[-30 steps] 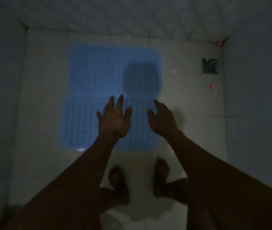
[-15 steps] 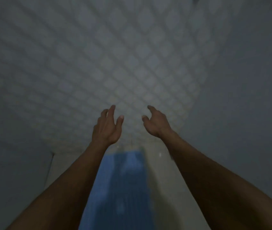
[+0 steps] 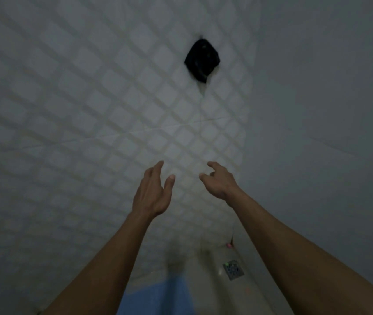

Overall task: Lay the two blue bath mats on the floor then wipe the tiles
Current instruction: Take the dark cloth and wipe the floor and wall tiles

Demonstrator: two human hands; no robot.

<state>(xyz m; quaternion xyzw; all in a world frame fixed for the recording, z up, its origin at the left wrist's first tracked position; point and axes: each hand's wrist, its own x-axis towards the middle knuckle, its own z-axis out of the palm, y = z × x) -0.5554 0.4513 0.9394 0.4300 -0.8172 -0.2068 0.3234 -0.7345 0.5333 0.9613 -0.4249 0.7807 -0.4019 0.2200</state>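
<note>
A strip of blue bath mat [image 3: 158, 296] lies flat on the floor at the bottom of the view, between my forearms. My left hand [image 3: 152, 192] and my right hand [image 3: 219, 181] are raised in front of the diamond-patterned tiled wall [image 3: 90, 133], fingers apart and nothing in them. A dark bundle, perhaps a cloth [image 3: 202, 61], hangs high on the wall above and slightly right of both hands, well out of their touch.
A square metal floor drain [image 3: 233, 269] sits at the lower right near the wall corner. A small pink object [image 3: 229, 245] lies in that corner. A plain wall [image 3: 328, 87] closes the right side.
The view has tilted up from the floor to the wall. Both hands have risen with it, and the dark bundle has come into sight; most of the mats have dropped out of view.
</note>
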